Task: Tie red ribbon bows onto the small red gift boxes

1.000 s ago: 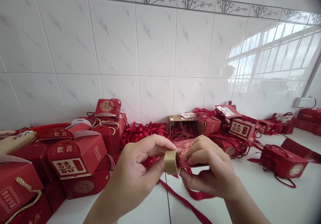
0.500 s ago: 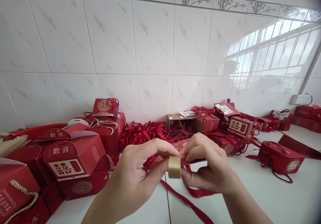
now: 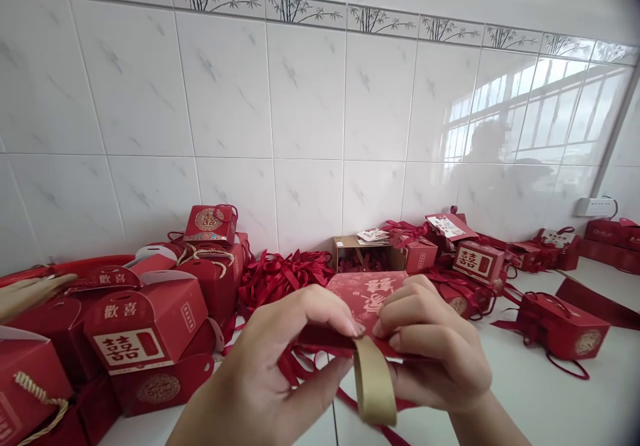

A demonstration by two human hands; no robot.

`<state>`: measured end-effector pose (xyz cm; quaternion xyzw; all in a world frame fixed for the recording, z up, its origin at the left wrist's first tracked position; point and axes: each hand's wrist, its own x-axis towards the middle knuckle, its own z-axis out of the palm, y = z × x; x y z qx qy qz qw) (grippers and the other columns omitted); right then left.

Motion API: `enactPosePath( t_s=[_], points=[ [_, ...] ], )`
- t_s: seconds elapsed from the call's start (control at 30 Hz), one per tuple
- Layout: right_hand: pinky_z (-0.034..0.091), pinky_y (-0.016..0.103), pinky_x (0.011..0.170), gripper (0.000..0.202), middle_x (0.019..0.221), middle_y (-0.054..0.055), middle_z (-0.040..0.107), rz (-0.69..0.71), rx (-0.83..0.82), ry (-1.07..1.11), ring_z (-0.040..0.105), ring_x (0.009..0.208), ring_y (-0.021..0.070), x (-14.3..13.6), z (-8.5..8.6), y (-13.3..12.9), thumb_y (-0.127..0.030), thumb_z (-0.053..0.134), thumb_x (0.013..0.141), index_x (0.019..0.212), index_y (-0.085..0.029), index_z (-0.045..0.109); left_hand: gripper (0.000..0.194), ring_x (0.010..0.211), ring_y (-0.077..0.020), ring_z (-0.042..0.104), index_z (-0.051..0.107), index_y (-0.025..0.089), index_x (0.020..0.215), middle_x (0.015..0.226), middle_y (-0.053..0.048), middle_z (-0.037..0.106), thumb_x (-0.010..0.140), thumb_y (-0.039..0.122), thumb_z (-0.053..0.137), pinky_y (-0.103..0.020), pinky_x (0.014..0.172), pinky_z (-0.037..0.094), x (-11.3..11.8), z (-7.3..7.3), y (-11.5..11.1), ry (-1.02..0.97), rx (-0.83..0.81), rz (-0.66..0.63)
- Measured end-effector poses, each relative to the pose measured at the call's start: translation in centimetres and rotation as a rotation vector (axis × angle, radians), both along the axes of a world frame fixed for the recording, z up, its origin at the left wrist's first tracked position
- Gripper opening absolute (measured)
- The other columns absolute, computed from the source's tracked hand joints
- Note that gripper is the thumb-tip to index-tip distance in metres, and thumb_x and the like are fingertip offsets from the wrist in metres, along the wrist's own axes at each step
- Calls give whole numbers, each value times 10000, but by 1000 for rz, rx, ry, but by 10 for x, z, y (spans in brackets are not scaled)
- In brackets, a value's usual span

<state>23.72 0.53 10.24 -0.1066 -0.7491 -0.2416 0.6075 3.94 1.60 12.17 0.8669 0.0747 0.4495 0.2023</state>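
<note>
A red box point(image 3: 367, 293) with pale lettering is held low in front of me between both hands. From its near edge hangs a loop of gold strap point(image 3: 375, 386). My left hand point(image 3: 285, 359) pinches the box edge at the top of the strap, thumb below and index finger above. My right hand point(image 3: 435, 339) grips the box's right side with curled fingers, its thumb mostly hidden behind the strap. Dark red ribbon point(image 3: 345, 399) trails under the hands onto the white table.
Red boxes point(image 3: 150, 319) are stacked at the left. A ribbon pile point(image 3: 287, 273) and an open cardboard box point(image 3: 345, 243) stand by the tiled wall. More boxes point(image 3: 480, 259) are at the right, a ribboned one point(image 3: 560, 326) nearer. A person's hand point(image 3: 35, 293) shows at far left.
The red box is raised and tilted so its lettered face shows more. The gold strap hangs lower as a longer loop. Both hands still hold on; the view has shifted slightly.
</note>
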Motion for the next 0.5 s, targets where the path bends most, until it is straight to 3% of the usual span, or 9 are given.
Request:
enactPosePath(
  t_s=[0.27, 0.5],
  points=[
    [434, 321, 550, 168, 695, 34, 656, 60, 7, -30, 604, 602, 151, -3, -3, -2, -86, 652, 768, 838, -168, 523, 329, 810, -116, 614, 529, 229, 981, 882, 1, 617, 817, -53, 487, -231, 702, 533, 1, -1, 6, 11, 36, -29],
    [457, 327, 579, 246, 746, 34, 625, 181, -178, 88, 591, 662, 163, -9, -11, 3, -68, 680, 726, 898, -174, 539, 390, 831, -123, 599, 487, 230, 1032, 903, -13, 602, 812, -91, 460, -261, 734, 529, 0, -8, 5, -100, 105, -16]
  ],
)
